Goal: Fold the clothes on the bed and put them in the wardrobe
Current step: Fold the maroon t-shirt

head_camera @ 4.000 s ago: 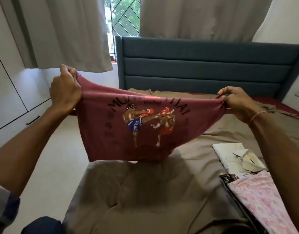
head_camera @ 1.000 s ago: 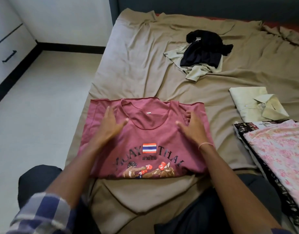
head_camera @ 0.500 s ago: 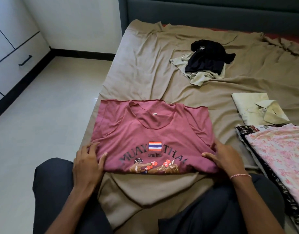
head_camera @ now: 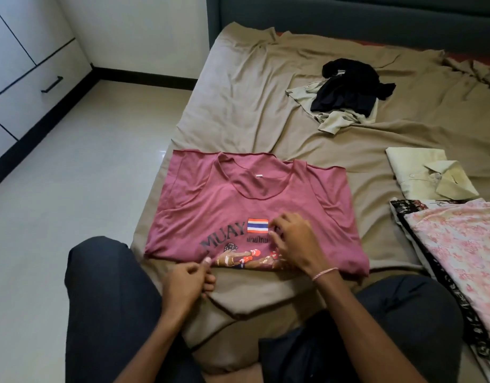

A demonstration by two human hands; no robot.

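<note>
the maroon top (head_camera: pixel 238 205) lay flat on the near part of the bed (head_camera: pixel 252 106), neckline toward the headboard (head_camera: pixel 348 15), its lower half folded under so the print ran along the near edge. the left hand (head_camera: pixel 185 283) sat at that near edge with its fingers curled in, thumb and forefinger together and pinching the fold just below the printed boxers. the right hand (head_camera: pixel 296 244) rested on the print beside the small flag, fingers bent and a little apart, tips on the cloth. whether they had gathered any cloth could not be made out. this hand hid the word after "muay" and part of the picture beneath. a thin bracelet (head_camera: pixel 325 273) circled the right wrist.

farther up the bed, well apart from the top, a black garment (head_camera: pixel 348 84) lay crumpled on a pale one (head_camera: pixel 332 120), which was mostly covered. at the right a folded pale green shirt (head_camera: pixel 420 172) lay beside a pink floral piece (head_camera: pixel 464 244), which rested on a black-and-white patterned piece (head_camera: pixel 437 272). both of these were cut off by the frame edge, so their kind was unclear.

at the left stood white wardrobe fronts (head_camera: pixel 31 78) with 1 dark handle showing, also cut off. the person's dark trousers (head_camera: pixel 105 299) filled the bottom of the view.
</note>
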